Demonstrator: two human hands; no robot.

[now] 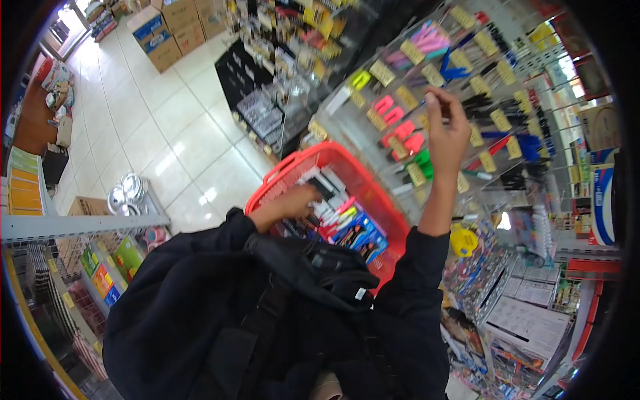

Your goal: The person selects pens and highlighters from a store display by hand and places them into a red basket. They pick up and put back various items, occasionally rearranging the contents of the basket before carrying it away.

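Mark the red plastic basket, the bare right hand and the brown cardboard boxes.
Red plastic basket (pixel 377 200): head view, inner wall.
Bare right hand (pixel 448 137): head view, its middle.
Brown cardboard boxes (pixel 189 37): head view, one box's side.

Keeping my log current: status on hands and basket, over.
Left hand in red basket, grip unclear. Right hand raised over display bins, hold unclear. Basket holds assorted goods. Black bag partly hides near side.

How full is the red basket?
Red basket: partly full; blue packets and other goods lie inside, bare inner wall showing above them. Can't tell how deep.
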